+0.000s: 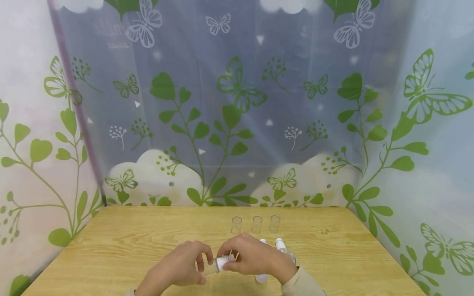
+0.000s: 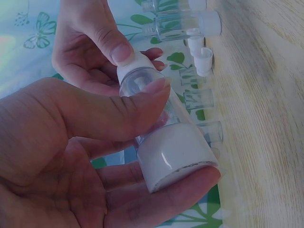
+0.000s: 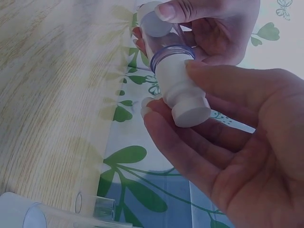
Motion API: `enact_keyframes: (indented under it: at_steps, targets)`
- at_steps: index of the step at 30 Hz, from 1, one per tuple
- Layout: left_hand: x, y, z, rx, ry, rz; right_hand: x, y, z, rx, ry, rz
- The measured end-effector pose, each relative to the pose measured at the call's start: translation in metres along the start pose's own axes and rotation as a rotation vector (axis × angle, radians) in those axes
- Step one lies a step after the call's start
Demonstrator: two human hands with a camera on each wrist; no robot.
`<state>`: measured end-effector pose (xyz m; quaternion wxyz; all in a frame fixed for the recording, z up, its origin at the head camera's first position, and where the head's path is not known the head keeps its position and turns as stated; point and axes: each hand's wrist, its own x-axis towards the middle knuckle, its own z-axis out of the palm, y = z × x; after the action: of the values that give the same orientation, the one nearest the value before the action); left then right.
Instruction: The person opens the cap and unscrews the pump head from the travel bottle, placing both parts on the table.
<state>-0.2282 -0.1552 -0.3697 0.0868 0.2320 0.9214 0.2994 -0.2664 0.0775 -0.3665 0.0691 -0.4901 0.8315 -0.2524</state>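
Note:
Between both hands is a small clear pump bottle (image 2: 175, 152) with a white base and a white pump top (image 3: 175, 76), tilted in the air above the table. My left hand (image 1: 179, 263) grips its lower part, thumb over the clear body and fingers under the white base. At the other end, my right hand (image 1: 255, 255) pinches the white top between thumb and fingers. Past the right hand, a second clear bottle (image 2: 185, 26) with a white base shows a bare threaded neck. White pump tops (image 1: 280, 245) lie close by.
Three clear caps (image 1: 256, 225) stand in a row farther back on the wooden table (image 1: 148, 230). Another clear bottle (image 2: 166, 5) is beside the second one. A printed curtain (image 1: 229, 123) with leaves and butterflies rises behind the table and along both sides.

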Motion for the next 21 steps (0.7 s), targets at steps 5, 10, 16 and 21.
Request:
enact_keyframes:
  at_steps: [5, 10, 16, 21]
  targets:
    - [0.0001, 0.0003, 0.0003, -0.002, 0.0, -0.007, -0.0006, -0.0013, -0.0004, 0.02, 0.003, 0.021]
    - [-0.0007, 0.0001, 0.0, -0.022, -0.008, -0.01, -0.0014, -0.0003, 0.0005, 0.019, 0.002, 0.025]
    - [-0.0007, -0.0005, -0.0007, -0.018, -0.007, 0.0, -0.001, 0.002, 0.0001, 0.013, 0.001, 0.015]
    - [0.0001, -0.0002, -0.0018, -0.008, -0.003, 0.015, -0.0004, 0.0035, -0.0012, 0.022, -0.01, 0.004]
